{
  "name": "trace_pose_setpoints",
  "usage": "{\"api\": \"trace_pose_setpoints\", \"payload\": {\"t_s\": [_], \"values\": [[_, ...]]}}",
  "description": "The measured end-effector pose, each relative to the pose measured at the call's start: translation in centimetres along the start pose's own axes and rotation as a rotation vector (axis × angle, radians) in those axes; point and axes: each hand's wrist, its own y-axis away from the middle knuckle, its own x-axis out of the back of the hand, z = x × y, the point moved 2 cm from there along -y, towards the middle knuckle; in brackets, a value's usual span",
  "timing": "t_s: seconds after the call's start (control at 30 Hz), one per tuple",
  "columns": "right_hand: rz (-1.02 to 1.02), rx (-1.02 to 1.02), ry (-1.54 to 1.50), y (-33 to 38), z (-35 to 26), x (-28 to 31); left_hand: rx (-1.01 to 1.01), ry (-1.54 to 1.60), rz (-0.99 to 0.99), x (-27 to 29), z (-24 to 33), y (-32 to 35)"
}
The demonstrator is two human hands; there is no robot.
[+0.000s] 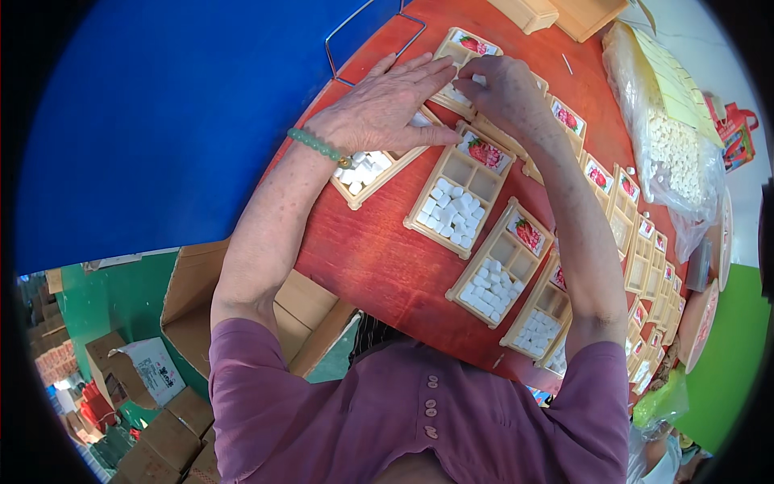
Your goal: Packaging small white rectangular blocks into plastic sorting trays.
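A glossy red table point(363, 250) is spread from the top centre to the lower right of the frame. On it, pale wooden compartment trays point(459, 171) are ranged in slanting rows from the upper centre to the lower right, and pale wooden boxes point(524, 12) are set at the top edge. A thin white stick point(568, 64) is laid near the upper right, where the table's margin is overlapped by a clear bag point(621, 73) of white pieces point(677, 153).
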Motion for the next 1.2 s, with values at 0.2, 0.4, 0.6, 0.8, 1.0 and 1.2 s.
{"api": "trace_pose_setpoints", "payload": {"t_s": [0.2, 0.4, 0.6, 0.8, 1.0, 1.2], "values": [[0.046, -0.111, -0.269, -0.3, 3.1, 1.7, 0.002, 0.014, 0.02, 0.1, 0.1, -0.2], [0.038, -0.131, -0.161, -0.8, 3.7, 1.7, 0.005, 0.023, 0.04, 0.1, 0.0, -0.1], [0.009, -0.03, -0.104, -1.5, 3.3, 1.3, 0.022, 0.028, 0.008, 0.0, 0.0, -0.4], [-0.051, -0.029, -0.047, -1.9, 2.6, 1.9, 0.021, 0.142, 0.087, 0.3, -0.3, -0.2], [-0.023, -0.003, -0.032, -2.7, 2.2, 1.0, 0.079, 0.178, 0.078, 0.6, -0.5, -0.1], [-0.037, 0.015, -0.044, -3.1, 2.5, 0.6, 0.091, 0.078, -0.002, 0.3, -1.1, -0.2]]}}
